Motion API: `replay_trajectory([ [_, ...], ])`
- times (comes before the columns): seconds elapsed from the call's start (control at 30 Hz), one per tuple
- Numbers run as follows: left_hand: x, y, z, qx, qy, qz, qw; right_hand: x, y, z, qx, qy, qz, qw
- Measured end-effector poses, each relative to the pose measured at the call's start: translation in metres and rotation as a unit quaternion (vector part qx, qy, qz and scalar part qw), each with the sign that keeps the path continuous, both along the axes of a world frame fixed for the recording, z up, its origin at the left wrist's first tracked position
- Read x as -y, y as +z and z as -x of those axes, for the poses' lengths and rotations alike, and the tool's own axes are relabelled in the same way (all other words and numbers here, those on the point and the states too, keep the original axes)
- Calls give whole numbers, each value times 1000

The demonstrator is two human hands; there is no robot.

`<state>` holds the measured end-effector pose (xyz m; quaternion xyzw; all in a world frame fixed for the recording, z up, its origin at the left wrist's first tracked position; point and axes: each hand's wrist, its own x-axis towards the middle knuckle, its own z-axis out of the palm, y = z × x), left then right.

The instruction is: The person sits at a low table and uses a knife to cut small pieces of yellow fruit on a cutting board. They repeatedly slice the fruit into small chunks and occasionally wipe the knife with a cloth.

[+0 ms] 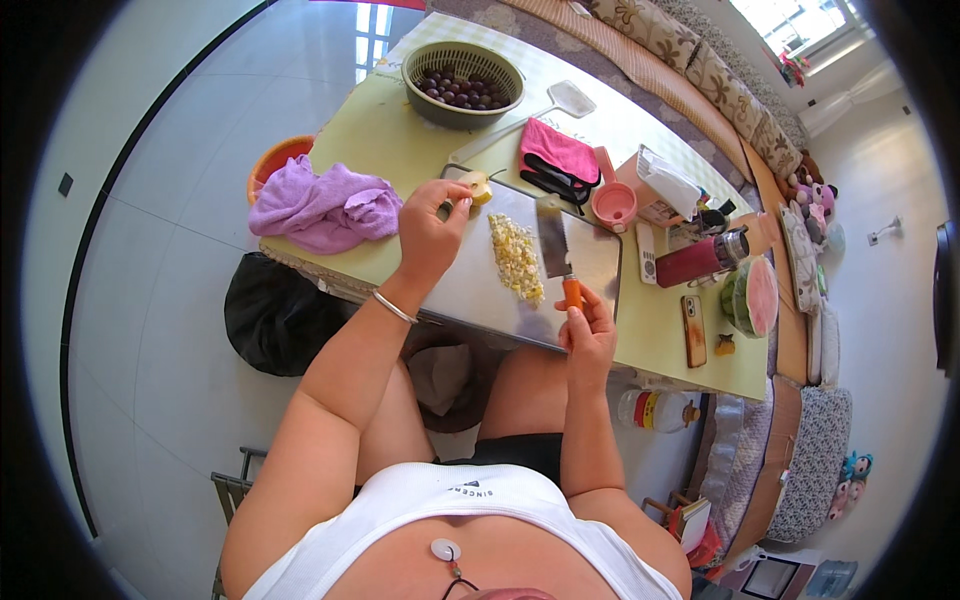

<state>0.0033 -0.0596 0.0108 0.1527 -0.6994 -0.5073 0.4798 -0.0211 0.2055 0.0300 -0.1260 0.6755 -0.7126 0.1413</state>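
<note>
My left hand [434, 222] pinches a cut piece of pale yellow fruit [481, 187], which looks like a pear with a thin stem, over the far left of the cutting board. In my right hand [588, 330] is the orange handle of a knife [552, 238], its broad blade pointing away from me. Between the two hands, a heap of finely chopped yellow and white bits [516, 260] lies on the silvery cutting board [570, 325]. The blade is just right of this heap; whether it touches the board I cannot tell.
Beyond the board stand a basket of dark round fruit [438, 113], a white fly swatter [570, 98] and a pink cloth [560, 150]. A purple towel [325, 208] hangs at the left edge. Rightward are a pink cup [614, 203], thermos [690, 260], phone [693, 330] and cut watermelon [755, 298].
</note>
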Motion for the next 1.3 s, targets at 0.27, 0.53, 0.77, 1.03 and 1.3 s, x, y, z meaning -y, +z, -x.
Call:
replay_trajectory([
  [0.27,-5,1,2,0,-7,1,1000,-13,-1,-6,-12,13,-41,999],
  [0.53,-8,-1,2,4,-12,15,1000,-5,-1,-8,-47,4,-48,998],
  [0.77,-11,0,3,15,-21,3,1000,3,-11,-10,-22,55,-108,992],
  [1.03,-8,-1,2,27,-25,-7,999,4,-6,-13,-64,30,-78,994],
  [1.3,-9,-1,3,18,-22,-6,1000,-1,-4,-13,-49,11,-65,997],
])
